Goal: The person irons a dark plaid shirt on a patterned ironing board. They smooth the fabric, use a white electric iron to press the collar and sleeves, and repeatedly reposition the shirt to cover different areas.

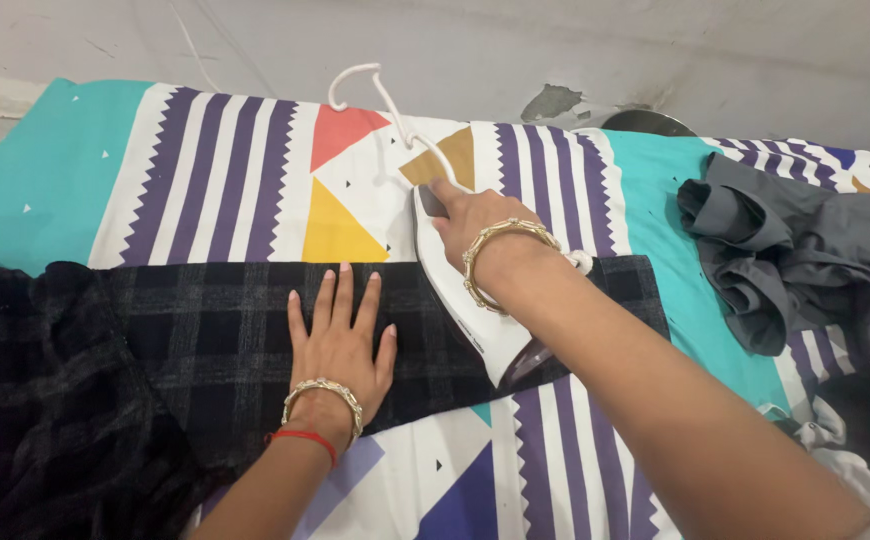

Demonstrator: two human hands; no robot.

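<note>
iron (475, 300) on plaid cloth (205, 330) atop patterned sheet (215, 180), right of flat left hand (340, 345); crumpled garment (795, 250) far right

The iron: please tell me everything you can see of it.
The iron is white, smooth like plastic, with a dark soleplate edge showing near its lower end. It lies flat on the dark checked cloth, with one end up toward the patterned sheet and the other toward the camera. The right hand covers its handle from above, so the handle is mostly hidden. A white coiled cord runs from its far end toward the wall.
</note>
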